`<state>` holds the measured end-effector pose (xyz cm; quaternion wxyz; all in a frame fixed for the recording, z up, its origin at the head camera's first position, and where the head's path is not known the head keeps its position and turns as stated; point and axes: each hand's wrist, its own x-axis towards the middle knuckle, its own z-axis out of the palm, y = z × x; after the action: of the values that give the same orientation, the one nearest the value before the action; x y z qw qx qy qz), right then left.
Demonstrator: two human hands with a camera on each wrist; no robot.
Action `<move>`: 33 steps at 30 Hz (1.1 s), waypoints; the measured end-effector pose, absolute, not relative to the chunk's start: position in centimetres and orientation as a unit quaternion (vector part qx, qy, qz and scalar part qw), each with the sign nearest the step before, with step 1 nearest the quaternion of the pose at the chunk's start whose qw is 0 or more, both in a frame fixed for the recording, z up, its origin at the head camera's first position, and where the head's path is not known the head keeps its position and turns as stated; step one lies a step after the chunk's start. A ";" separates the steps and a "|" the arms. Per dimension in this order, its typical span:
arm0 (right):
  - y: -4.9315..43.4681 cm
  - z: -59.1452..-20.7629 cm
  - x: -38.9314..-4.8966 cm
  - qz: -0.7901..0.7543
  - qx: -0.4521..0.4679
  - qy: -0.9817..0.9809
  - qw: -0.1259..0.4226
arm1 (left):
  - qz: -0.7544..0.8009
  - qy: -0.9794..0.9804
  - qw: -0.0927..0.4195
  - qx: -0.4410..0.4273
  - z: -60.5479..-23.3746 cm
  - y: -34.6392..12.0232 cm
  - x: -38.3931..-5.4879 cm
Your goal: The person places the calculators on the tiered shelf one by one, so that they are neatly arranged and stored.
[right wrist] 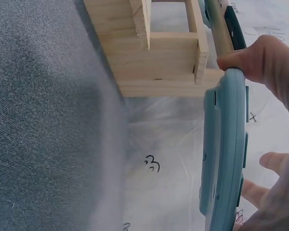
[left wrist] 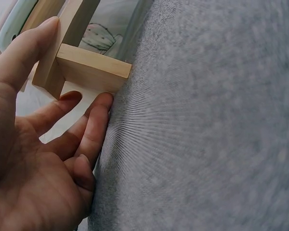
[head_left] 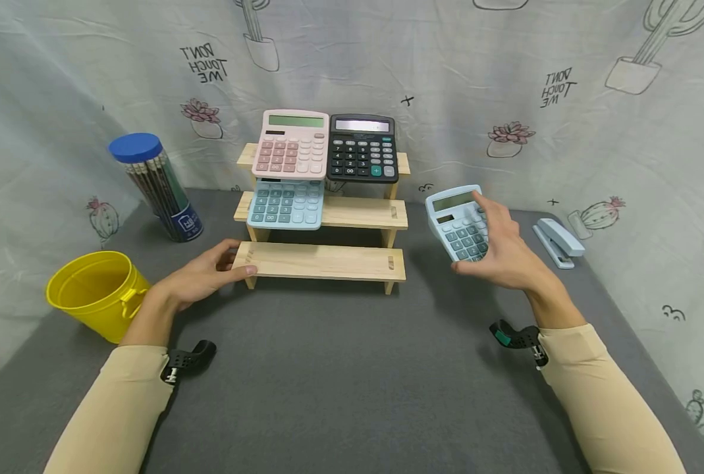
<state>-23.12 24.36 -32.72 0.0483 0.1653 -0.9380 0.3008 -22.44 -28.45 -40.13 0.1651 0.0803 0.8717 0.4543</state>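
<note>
A wooden three-step stand (head_left: pixel 328 262) is on the grey table, and my left hand (head_left: pixel 206 273) grips the left end of its lowest step, thumb on top. The left wrist view shows the thumb over the step (left wrist: pixel 94 67) and fingers beneath. My right hand (head_left: pixel 500 247) holds a light blue calculator (head_left: pixel 458 220) by its edges, tilted above the table to the right of the stand. On the top step lean a pink calculator (head_left: pixel 290 146) and a black calculator (head_left: pixel 363 148). Another blue calculator (head_left: pixel 286 205) leans at the left of the middle step, its upper part hidden.
A yellow bucket (head_left: pixel 93 289) stands beside my left forearm. Behind it is a blue-lidded tube of pencils (head_left: pixel 161 187). A light blue stapler (head_left: pixel 558 242) lies to the right of my right hand. A patterned white curtain (head_left: pixel 446 85) hangs behind the table.
</note>
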 end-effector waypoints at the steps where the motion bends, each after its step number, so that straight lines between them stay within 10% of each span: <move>1: 24.5 -32.6 -23.0 0.301 0.170 -0.937 0.049 | 0.454 0.871 0.166 0.080 -40.2 -28.4 -22.5; 33: 19.3 -33.0 -20.5 0.302 0.262 -0.915 0.057 | 0.441 0.878 0.164 0.090 -40.1 -28.5 -22.5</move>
<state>-20.55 19.28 -32.97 0.0572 0.2624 -0.9146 0.3022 -22.52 -28.49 -40.09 0.1643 0.0902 0.8777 0.4410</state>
